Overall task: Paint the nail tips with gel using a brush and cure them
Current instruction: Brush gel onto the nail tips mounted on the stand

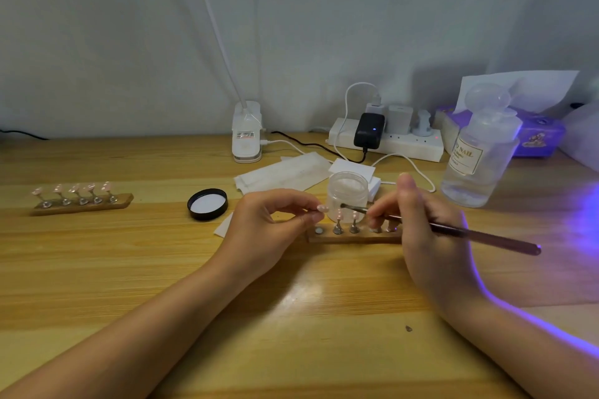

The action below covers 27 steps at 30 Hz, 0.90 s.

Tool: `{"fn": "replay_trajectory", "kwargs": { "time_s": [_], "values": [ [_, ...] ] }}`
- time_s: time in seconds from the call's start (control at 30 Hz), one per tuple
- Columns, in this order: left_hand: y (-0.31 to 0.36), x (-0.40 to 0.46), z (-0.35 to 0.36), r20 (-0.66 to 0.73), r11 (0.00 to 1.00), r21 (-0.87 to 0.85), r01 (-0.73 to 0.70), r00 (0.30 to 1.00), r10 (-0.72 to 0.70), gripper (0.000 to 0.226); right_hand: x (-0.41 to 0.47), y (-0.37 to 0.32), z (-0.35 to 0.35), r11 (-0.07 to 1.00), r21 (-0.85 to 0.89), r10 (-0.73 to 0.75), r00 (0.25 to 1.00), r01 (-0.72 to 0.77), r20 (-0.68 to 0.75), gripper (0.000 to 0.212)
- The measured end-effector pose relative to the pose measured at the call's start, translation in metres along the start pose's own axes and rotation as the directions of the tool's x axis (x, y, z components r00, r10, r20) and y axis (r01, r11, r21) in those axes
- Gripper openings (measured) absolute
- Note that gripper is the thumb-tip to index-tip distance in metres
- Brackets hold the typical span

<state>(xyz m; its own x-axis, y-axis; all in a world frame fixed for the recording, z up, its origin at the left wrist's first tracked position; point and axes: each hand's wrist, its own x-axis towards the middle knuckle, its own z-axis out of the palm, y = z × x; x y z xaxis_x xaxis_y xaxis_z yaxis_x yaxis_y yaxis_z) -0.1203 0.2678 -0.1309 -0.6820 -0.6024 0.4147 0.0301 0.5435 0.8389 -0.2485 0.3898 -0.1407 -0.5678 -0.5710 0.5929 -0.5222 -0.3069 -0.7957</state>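
nail tip [322, 208]: pale pink, pinched between thumb and fingers of the left hand [272, 220], lifted just above the left end of the near wooden holder [353, 238].
brush [453, 230]: thin dark handle, gripped in the curled fingers of the right hand [421, 230]; bristle end points left, close to the held nail tip, handle runs out past the right side of that hand.
near wooden holder: just beyond both hands; two metal stands with nail tips upright between the hands, more partly hidden behind the right hand.
clear jar [348, 196]: open, just behind the holder.
black lid [207, 204]: lying inside-up, left of the left hand.
second wooden holder [82, 202]: far left, five pink tips on stands.
clear bottle [479, 155]: beyond the right hand, violet light on it.
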Motion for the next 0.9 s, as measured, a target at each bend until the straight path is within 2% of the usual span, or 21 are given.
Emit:
{"fn": "replay_trajectory", "kwargs": {
  "time_s": [0.17, 0.23, 0.33, 0.5, 0.57, 0.67, 0.83, 0.9],
  "values": [
    [-0.0003, 0.0014, 0.0013, 0.008, 1.000, -0.017, -0.004, 1.000, 0.004, 0.019, -0.0026, -0.0027, 0.0044, 0.961, -0.137, -0.221, 0.964, 0.242, 0.150, 0.043],
    [-0.0010, 0.0016, 0.0010, 0.016, 0.999, -0.023, -0.025, 1.000, 0.026, 0.019, -0.0028, -0.0027, 0.0034, 0.980, -0.089, -0.167, 0.980, 0.177, 0.107, 0.038],
    [-0.0009, 0.0010, 0.0008, 0.027, 0.999, -0.018, -0.046, 0.999, 0.046, 0.018, -0.0036, -0.0021, 0.0009, 0.997, 0.067, -0.049, 0.998, 0.046, 0.046, 0.042],
    [-0.0009, 0.0010, 0.0014, 0.030, 0.999, -0.022, -0.047, 0.998, 0.048, 0.024, -0.0040, -0.0031, 0.0024, 0.985, -0.087, -0.138, 0.984, 0.147, 0.110, 0.037],
    [-0.0009, 0.0005, 0.0013, 0.029, 0.999, -0.029, -0.034, 0.999, 0.034, 0.024, -0.0036, -0.0021, 0.0023, 0.991, -0.074, -0.107, 0.989, 0.115, 0.104, 0.039],
    [0.0000, -0.0001, 0.0016, 0.029, 0.999, -0.028, -0.021, 0.999, 0.022, 0.022, -0.0037, -0.0027, 0.0012, 0.998, 0.047, -0.050, 0.998, 0.048, 0.043, 0.047],
    [-0.0012, 0.0002, 0.0021, 0.024, 0.999, -0.036, -0.001, 1.000, 0.002, 0.021, -0.0026, -0.0019, 0.0017, 0.996, -0.049, -0.068, 0.995, 0.072, 0.078, 0.041],
    [-0.0016, -0.0005, 0.0019, 0.023, 0.999, -0.038, -0.003, 1.000, 0.004, 0.022, -0.0027, -0.0018, 0.0017, 0.998, -0.028, -0.054, 0.992, 0.057, 0.113, 0.043]
  ]
}}
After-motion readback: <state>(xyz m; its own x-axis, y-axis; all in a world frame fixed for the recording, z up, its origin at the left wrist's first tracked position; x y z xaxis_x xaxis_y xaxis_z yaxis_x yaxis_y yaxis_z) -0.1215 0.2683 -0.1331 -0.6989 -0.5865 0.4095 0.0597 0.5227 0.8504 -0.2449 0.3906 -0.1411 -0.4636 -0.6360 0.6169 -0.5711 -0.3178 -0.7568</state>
